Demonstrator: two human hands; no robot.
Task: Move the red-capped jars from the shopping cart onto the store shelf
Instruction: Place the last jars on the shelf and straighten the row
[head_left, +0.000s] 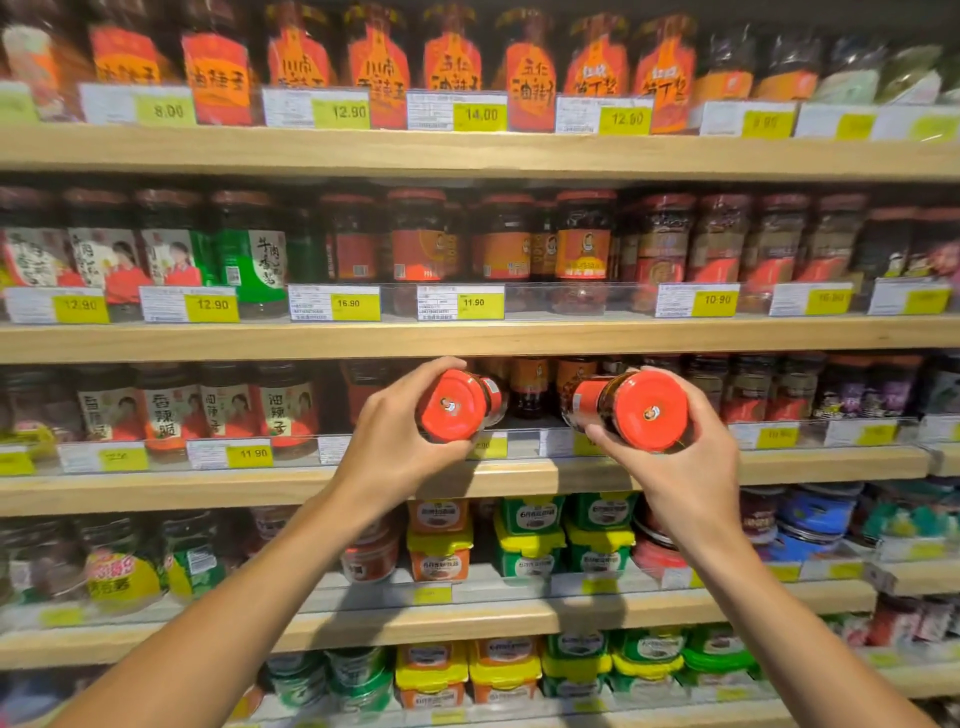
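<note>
While both arms reach toward the third shelf, the left hand has its fingers wrapped around the body of a red-capped jar held on its side, cap toward the camera, level with a gap in the row behind the clear shelf rail. To its right, the right hand closes likewise around a second jar, also tipped, cap outward, thumb under and fingers over. Judged from appearance, both jars are rigid, probably glass, full and fairly heavy, smooth-walled and breakable. Hold is best kept on the labelled body rather than the cap; each needs righting before being set down.
</note>
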